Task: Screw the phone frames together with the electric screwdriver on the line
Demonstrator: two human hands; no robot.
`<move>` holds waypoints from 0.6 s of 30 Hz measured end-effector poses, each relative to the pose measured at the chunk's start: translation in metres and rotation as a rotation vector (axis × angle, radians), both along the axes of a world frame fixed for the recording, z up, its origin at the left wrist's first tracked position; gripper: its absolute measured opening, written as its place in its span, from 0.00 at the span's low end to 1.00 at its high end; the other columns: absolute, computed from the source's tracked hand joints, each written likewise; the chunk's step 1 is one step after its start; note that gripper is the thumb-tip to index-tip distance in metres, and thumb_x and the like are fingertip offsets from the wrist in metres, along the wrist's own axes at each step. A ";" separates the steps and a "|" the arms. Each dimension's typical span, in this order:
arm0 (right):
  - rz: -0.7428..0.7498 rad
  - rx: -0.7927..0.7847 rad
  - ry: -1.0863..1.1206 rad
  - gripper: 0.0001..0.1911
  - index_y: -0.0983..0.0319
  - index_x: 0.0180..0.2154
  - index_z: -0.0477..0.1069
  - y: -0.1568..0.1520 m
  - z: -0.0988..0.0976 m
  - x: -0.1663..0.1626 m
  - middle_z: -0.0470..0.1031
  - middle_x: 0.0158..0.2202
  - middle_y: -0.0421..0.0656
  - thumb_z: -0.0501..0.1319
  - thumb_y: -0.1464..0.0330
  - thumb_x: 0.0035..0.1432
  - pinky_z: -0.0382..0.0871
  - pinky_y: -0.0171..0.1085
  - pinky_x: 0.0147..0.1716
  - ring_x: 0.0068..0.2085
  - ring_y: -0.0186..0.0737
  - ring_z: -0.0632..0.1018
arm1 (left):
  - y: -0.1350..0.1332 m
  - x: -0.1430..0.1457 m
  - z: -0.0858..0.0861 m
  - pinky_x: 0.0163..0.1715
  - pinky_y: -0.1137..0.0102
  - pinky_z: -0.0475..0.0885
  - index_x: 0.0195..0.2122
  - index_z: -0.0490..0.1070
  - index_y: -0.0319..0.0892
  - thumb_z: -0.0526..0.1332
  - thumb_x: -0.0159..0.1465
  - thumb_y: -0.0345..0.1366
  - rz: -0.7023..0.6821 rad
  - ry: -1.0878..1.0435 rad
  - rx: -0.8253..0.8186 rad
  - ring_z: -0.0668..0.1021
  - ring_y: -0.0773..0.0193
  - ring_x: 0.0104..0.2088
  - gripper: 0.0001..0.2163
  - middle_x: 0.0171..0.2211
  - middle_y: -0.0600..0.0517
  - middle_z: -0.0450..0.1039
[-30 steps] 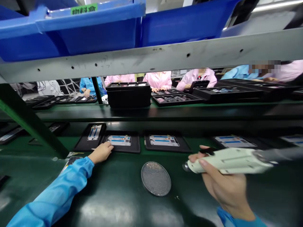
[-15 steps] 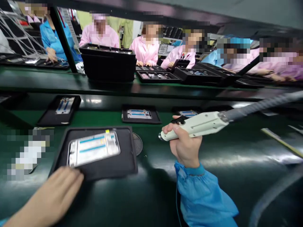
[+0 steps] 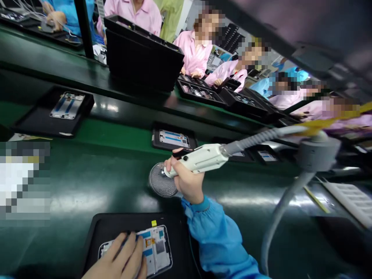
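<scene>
My right hand (image 3: 190, 184) is closed around a white electric screwdriver (image 3: 209, 157), fingers near its black lever. The tool's silver tip is over or against a round perforated metal dish (image 3: 160, 185); I cannot tell whether they touch. Below, near the front edge of the view, a black tray (image 3: 106, 224) holds a silver phone frame (image 3: 161, 248) with blue strips and a yellow tab. My left hand (image 3: 123, 255) lies over the left part of that frame, fingers stretched out and slightly apart, hiding part of it.
Black trays with phone frames stand behind, one at left (image 3: 31, 120) and one in the middle (image 3: 155, 144). From the tool a ribbed cable (image 3: 252, 140) runs right. A grey hose (image 3: 279, 213) and a white rack (image 3: 345, 195) are at right. Co-workers sit beyond the shelf.
The view has tilted and shifted. The front tray now sits lower, and my left hand has gone from its edge onto the phone frame. The screwdriver has moved left to the round dish.
</scene>
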State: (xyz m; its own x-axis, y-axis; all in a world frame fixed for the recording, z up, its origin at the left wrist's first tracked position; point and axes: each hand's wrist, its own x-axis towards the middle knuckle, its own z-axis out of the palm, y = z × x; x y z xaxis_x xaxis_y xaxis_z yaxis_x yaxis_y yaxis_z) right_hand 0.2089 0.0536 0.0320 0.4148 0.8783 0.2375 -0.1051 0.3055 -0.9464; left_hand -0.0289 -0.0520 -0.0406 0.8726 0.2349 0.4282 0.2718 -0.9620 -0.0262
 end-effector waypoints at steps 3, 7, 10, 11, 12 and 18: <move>-0.036 -0.024 -0.002 0.12 0.62 0.38 0.67 0.013 -0.012 -0.001 0.67 0.21 0.32 0.64 0.71 0.49 0.66 0.38 0.26 0.21 0.31 0.70 | 0.016 0.007 0.009 0.47 0.58 0.64 0.43 0.74 0.47 0.55 0.69 0.41 0.012 0.009 0.011 0.77 0.56 0.44 0.10 0.44 0.50 0.79; -0.050 -0.046 -0.004 0.11 0.61 0.37 0.66 0.017 -0.015 0.000 0.66 0.20 0.32 0.64 0.72 0.49 0.65 0.37 0.25 0.20 0.30 0.70 | 0.020 0.007 0.009 0.49 0.60 0.63 0.43 0.74 0.47 0.54 0.69 0.41 0.008 -0.015 -0.049 0.77 0.57 0.46 0.10 0.43 0.51 0.79; -0.030 -0.057 -0.006 0.11 0.61 0.37 0.67 0.015 -0.015 0.000 0.67 0.21 0.32 0.64 0.72 0.50 0.65 0.36 0.24 0.21 0.31 0.71 | 0.022 0.006 0.008 0.50 0.61 0.62 0.45 0.74 0.46 0.56 0.68 0.41 0.007 -0.028 -0.063 0.76 0.56 0.47 0.10 0.45 0.49 0.79; -0.026 -0.057 -0.006 0.11 0.61 0.37 0.67 0.014 -0.015 0.001 0.67 0.21 0.32 0.64 0.72 0.50 0.65 0.36 0.24 0.21 0.31 0.71 | 0.023 0.006 0.008 0.50 0.61 0.62 0.46 0.73 0.46 0.57 0.67 0.42 0.002 -0.029 -0.068 0.76 0.56 0.47 0.11 0.45 0.48 0.79; -0.023 -0.057 -0.005 0.10 0.61 0.37 0.67 0.013 -0.016 0.001 0.67 0.21 0.33 0.64 0.72 0.51 0.66 0.36 0.24 0.21 0.31 0.72 | 0.023 0.006 0.009 0.51 0.61 0.62 0.46 0.73 0.45 0.58 0.67 0.42 -0.002 -0.029 -0.075 0.75 0.56 0.48 0.11 0.46 0.48 0.78; -0.011 -0.045 0.000 0.09 0.61 0.36 0.68 0.013 -0.021 0.000 0.68 0.21 0.34 0.64 0.73 0.51 0.67 0.37 0.24 0.22 0.32 0.72 | 0.024 0.005 0.010 0.54 0.59 0.61 0.45 0.74 0.44 0.62 0.65 0.47 -0.024 -0.041 -0.110 0.75 0.55 0.50 0.14 0.47 0.48 0.78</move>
